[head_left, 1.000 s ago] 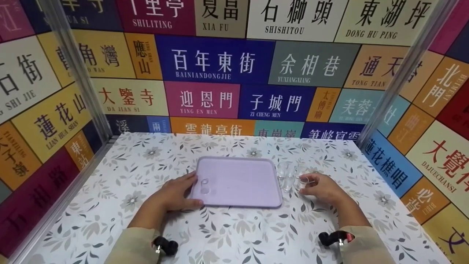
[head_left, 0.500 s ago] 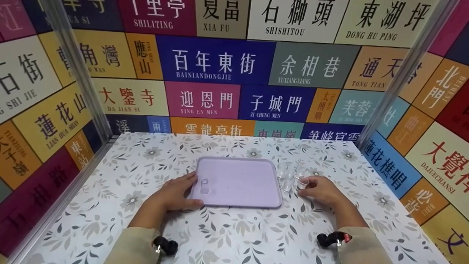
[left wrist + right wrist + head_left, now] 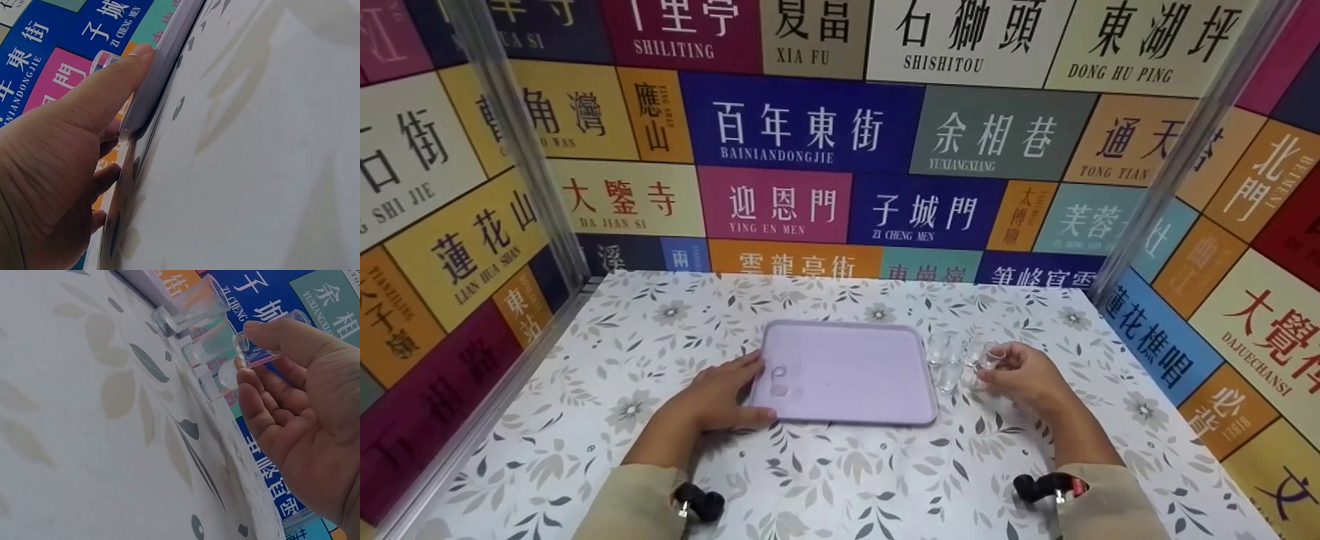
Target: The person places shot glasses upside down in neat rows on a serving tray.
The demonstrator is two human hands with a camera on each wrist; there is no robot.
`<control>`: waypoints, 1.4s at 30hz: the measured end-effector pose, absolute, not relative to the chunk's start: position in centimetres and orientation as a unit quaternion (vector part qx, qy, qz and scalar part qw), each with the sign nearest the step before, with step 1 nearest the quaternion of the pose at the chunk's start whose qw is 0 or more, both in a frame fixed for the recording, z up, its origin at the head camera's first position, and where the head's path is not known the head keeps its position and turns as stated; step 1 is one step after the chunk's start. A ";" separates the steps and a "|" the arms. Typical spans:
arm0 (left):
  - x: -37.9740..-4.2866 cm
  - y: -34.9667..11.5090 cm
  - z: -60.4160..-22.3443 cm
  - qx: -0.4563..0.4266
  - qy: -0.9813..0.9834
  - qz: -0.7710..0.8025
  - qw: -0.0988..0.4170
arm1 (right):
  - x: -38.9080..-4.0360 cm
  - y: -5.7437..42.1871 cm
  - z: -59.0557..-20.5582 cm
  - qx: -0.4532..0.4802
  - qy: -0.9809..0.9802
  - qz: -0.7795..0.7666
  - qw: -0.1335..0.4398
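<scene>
Head view: lilac tray lies flat on the floral table, near its middle. Left hand is spread round the tray's near left corner, thumb at the near edge, fingers along the left side; left wrist view shows the thumb against the rim. One glass sits on the tray, close to its left end. More clear glasses stand close together on the table, just beside the tray's right edge. Right hand pinches a further one, the held glass, between thumb and fingers, just beside that group. Right wrist view: three glasses visible past it. Whether its base touches the table: cannot tell. Pale sleeves on both arms. Behind: wall of coloured, lettered panels.
</scene>
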State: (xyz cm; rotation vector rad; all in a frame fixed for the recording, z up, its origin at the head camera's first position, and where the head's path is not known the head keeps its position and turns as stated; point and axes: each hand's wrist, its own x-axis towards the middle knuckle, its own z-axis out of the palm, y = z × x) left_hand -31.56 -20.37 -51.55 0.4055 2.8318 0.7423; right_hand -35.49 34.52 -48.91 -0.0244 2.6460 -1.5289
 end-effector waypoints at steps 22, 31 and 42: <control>-31.4 -20.4 -51.6 0.135 0.955 0.248 0.095 | -35.2 29.2 -46.7 -0.050 0.799 -0.598 -0.040; -31.5 -20.5 -51.5 0.138 0.956 0.242 0.093 | -35.4 25.6 -46.3 -0.050 0.769 -0.634 -0.073; -31.4 -20.4 -51.5 0.136 0.954 0.251 0.095 | -35.8 19.6 -46.4 -0.067 0.767 -0.634 -0.069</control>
